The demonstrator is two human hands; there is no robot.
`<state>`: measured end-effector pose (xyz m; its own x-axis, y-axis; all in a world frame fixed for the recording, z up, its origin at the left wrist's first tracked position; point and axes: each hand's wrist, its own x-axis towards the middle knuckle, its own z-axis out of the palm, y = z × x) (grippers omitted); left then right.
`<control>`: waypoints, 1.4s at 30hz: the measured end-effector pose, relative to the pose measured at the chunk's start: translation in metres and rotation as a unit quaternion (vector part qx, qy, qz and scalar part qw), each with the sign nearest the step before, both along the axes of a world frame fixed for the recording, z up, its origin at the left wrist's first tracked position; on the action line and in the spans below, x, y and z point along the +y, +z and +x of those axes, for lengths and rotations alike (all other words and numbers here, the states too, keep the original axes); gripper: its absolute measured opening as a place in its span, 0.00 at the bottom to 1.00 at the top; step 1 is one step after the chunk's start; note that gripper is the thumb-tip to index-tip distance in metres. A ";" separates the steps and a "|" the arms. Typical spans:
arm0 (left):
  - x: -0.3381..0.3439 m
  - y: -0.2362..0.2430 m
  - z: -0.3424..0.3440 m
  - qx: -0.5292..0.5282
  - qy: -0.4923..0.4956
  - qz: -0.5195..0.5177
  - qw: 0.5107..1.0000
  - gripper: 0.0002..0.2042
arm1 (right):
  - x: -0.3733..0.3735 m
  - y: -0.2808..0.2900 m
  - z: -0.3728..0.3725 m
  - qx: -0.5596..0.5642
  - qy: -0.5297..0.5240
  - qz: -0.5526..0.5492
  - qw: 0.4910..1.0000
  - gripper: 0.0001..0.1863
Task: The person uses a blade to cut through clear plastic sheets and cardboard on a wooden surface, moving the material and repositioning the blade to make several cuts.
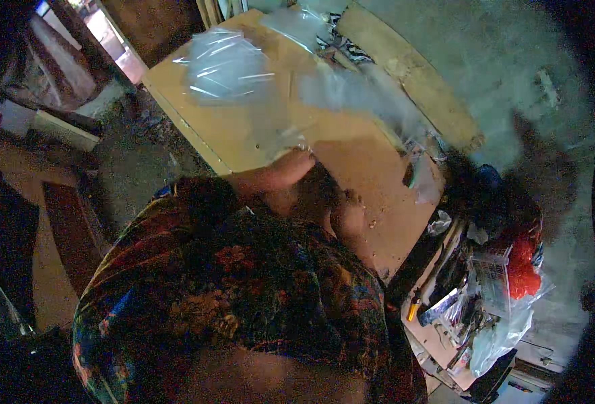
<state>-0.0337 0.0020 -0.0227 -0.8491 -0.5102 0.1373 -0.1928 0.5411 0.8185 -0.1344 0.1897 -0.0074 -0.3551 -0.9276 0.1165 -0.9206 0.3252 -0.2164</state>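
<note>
The clear plastic stack (pixel 227 67) lies on the table (pixel 398 215), beyond and left of both hands; long axis indistinct. The left hand (pixel 291 168) is nearer. Blur hides whether it or the right hand (pixel 348 214) pinches anything.

Hands: 2 (L hand (pixel 287 172), R hand (pixel 349 217))
Plastic pcs (pixel 229 67): 3+
Worktbl (pixel 395 215): 1
Red bundle (pixel 525 273): 1
Ylw-hdl tool (pixel 413 310): 1
Bskt (pixel 490 277): 1

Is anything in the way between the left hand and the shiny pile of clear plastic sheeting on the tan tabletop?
No solid obstacle shows between the left hand and the shiny pile of clear plastic sheeting; only tan tabletop and a blurred, translucent patch, too indistinct to identify.
</note>
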 end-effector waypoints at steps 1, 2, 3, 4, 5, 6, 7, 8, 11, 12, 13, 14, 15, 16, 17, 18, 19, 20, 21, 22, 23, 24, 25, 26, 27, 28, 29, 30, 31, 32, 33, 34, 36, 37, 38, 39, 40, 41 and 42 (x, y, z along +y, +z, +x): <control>0.007 0.010 0.005 -0.028 -0.012 -0.056 0.998 0.12 | 0.003 -0.007 -0.002 0.037 0.016 -0.029 0.999 0.19; 0.014 0.026 0.017 -0.175 -0.050 -0.101 0.978 0.12 | 0.007 -0.011 -0.004 0.037 0.016 -0.028 0.999 0.19; 0.022 0.022 0.025 -0.142 -0.054 -0.270 0.951 0.10 | 0.011 -0.014 -0.006 0.044 0.040 0.007 0.998 0.21; 0.026 0.019 0.032 -0.144 -0.051 -0.267 0.952 0.10 | 0.015 -0.018 -0.008 0.050 0.065 0.043 0.996 0.23; 0.033 0.033 0.034 -0.068 -0.024 -0.245 0.967 0.09 | 0.024 -0.029 -0.016 0.051 0.060 0.044 0.996 0.23; 0.036 0.041 0.035 0.006 0.005 -0.219 0.976 0.09 | 0.033 -0.047 -0.026 0.038 0.067 0.019 0.997 0.26; 0.035 0.035 0.036 0.007 0.004 -0.216 0.976 0.09 | 0.038 -0.052 -0.030 0.025 0.077 -0.006 0.997 0.29; 0.031 0.026 0.035 0.007 0.018 -0.213 0.977 0.09 | 0.043 -0.056 -0.033 0.025 0.076 -0.003 0.997 0.29; 0.019 0.008 0.039 -0.002 0.030 -0.209 0.977 0.10 | 0.041 -0.046 -0.030 0.108 0.156 -0.037 0.981 0.36; 0.017 0.001 0.043 -0.011 0.027 -0.209 0.977 0.10 | 0.033 -0.032 -0.021 0.054 0.150 -0.031 0.987 0.30; 0.016 -0.003 0.043 -0.011 0.027 -0.210 0.977 0.10 | 0.029 -0.019 -0.014 0.003 0.134 -0.027 0.991 0.25; 0.016 -0.007 0.043 0.014 0.023 -0.189 0.982 0.10 | 0.027 -0.020 -0.013 0.004 0.134 -0.027 0.991 0.25; 0.016 -0.011 0.044 0.039 0.020 -0.168 0.985 0.10 | 0.026 -0.021 -0.012 -0.004 0.126 -0.031 0.992 0.25; 0.016 -0.011 0.043 0.040 0.018 -0.169 0.985 0.10 | 0.024 -0.017 -0.011 -0.008 0.119 -0.034 0.992 0.25; 0.017 -0.011 0.045 0.000 0.041 -0.200 0.979 0.11 | 0.019 -0.008 -0.007 -0.012 0.116 -0.036 0.992 0.25; 0.017 -0.011 0.048 -0.040 0.064 -0.231 0.970 0.13 | 0.016 0.002 -0.003 -0.006 0.097 0.010 0.995 0.28; 0.018 -0.006 0.049 -0.038 0.061 -0.231 0.970 0.13 | 0.014 0.001 -0.005 -0.003 0.083 0.032 0.996 0.29; 0.018 0.001 0.051 -0.068 0.056 -0.257 0.962 0.17 | 0.012 0.001 -0.007 0.001 0.069 0.054 0.996 0.31; 0.018 0.005 0.052 -0.098 0.052 -0.282 0.953 0.22 | 0.011 -0.017 -0.014 0.010 0.096 -0.007 0.995 0.26; 0.018 0.003 0.054 -0.100 0.056 -0.283 0.952 0.22 | 0.006 -0.025 -0.017 0.018 0.130 -0.068 0.989 0.22; 0.018 -0.003 0.057 -0.133 0.094 -0.288 0.944 0.27 | -0.004 -0.006 -0.008 0.016 0.137 -0.066 0.988 0.22; 0.017 -0.008 0.060 -0.167 0.132 -0.292 0.932 0.33 | -0.012 0.014 0.004 -0.018 0.130 -0.079 0.988 0.19; 0.017 -0.003 0.059 -0.166 0.131 -0.291 0.933 0.33 | -0.017 0.030 0.010 -0.049 0.115 -0.093 0.988 0.18; 0.018 0.009 0.057 -0.174 0.118 -0.296 0.932 0.36 | -0.017 0.011 0.001 -0.048 0.110 -0.095 0.988 0.18; 0.018 0.017 0.055 -0.183 0.105 -0.302 0.930 0.40 | -0.017 -0.022 -0.013 -0.085 0.061 -0.029 0.994 0.19; 0.018 0.016 0.056 -0.184 0.107 -0.300 0.930 0.40 | -0.021 -0.028 -0.016 -0.124 0.020 0.041 0.991 0.21; 0.019 0.013 0.057 -0.166 0.102 -0.313 0.930 0.40 | -0.019 -0.033 -0.020 -0.124 0.022 0.042 0.991 0.21; 0.020 0.011 0.058 -0.148 0.096 -0.326 0.929 0.40 | -0.017 -0.038 -0.025 -0.057 0.055 0.007 0.997 0.19; 0.021 0.011 0.059 -0.150 0.100 -0.323 0.929 0.40 | -0.018 -0.034 -0.025 0.010 0.091 -0.027 0.995 0.18; 0.023 0.012 0.060 -0.154 0.085 -0.318 0.931 0.39 | -0.015 -0.030 -0.024 0.009 0.095 -0.024 0.995 0.18; 0.025 0.012 0.060 -0.158 0.070 -0.314 0.933 0.38 | -0.010 -0.025 -0.022 -0.011 0.088 -0.028 0.996 0.18; 0.025 0.009 0.060 -0.158 0.071 -0.312 0.934 0.38 | -0.003 -0.021 -0.020 -0.029 0.079 -0.032 0.996 0.19; 0.026 -0.001 0.058 -0.155 0.044 -0.337 0.928 0.35 | 0.017 -0.027 -0.028 -0.003 0.109 -0.047 0.993 0.20; 0.025 -0.007 0.056 -0.155 0.045 -0.334 0.929 0.35 | 0.023 -0.024 -0.028 0.018 0.138 -0.062 0.988 0.21; 0.020 -0.013 0.054 -0.140 0.036 -0.284 0.948 0.34 | 0.027 -0.022 -0.027 0.017 0.140 -0.059 0.988 0.21; 0.018 -0.019 0.053 -0.123 0.027 -0.234 0.964 0.33 | 0.031 -0.019 -0.026 -0.012 0.138 -0.060 0.989 0.23; 0.018 -0.016 0.051 -0.124 0.027 -0.231 0.965 0.33 | 0.032 -0.021 -0.026 -0.026 0.137 -0.059 0.989 0.23; 0.019 -0.005 0.046 -0.150 0.065 -0.240 0.957 0.36 | 0.036 -0.023 -0.028 -0.039 0.129 -0.060 0.989 0.24; 0.020 0.005 0.042 -0.176 0.102 -0.249 0.947 0.38 | 0.038 -0.037 -0.032 -0.012 0.133 -0.034 0.990 0.24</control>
<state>0.0081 0.0215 -0.0176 -0.7772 -0.6153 0.1317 -0.5484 0.7650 0.3377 -0.1668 0.2278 -0.0439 -0.1019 -0.9791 0.1762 -0.9659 0.0550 -0.2529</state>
